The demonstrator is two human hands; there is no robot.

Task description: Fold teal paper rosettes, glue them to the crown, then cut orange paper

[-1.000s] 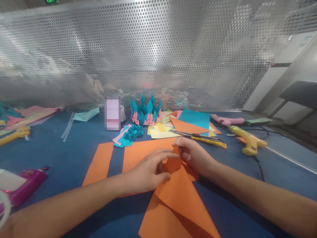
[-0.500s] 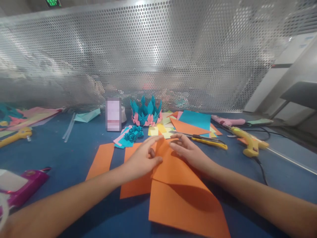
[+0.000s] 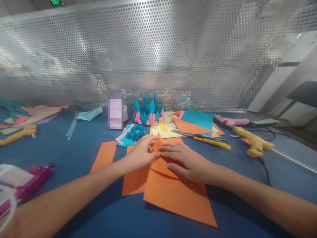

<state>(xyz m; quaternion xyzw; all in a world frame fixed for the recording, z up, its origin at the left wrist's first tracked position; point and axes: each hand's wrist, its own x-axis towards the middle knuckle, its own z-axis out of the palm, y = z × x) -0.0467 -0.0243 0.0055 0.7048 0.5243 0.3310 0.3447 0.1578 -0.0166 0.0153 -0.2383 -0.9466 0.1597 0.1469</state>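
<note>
A sheet of orange paper lies in front of me, its far part folded over and raised to a point. My left hand pinches that folded part at its left side between thumb and fingers. From the right, my right hand rests on the fold with its fingers stretched out, fingertips close to the left thumb. Under and beside the left forearm are other orange sheets. Beyond the hands lie blue folded paper flowers and a utility knife with a yellow edge.
A blue and pink paper crown stands at the back by a phone. Coloured paper is piled behind the knife. Glue guns, one yellow and one pink, lie right; a magenta device sits left. Perforated metal borders the table.
My right hand has moved left and flattened onto the paper. The raised curve of the orange sheet has come down, and its near corner has drawn back from the bottom edge.
</note>
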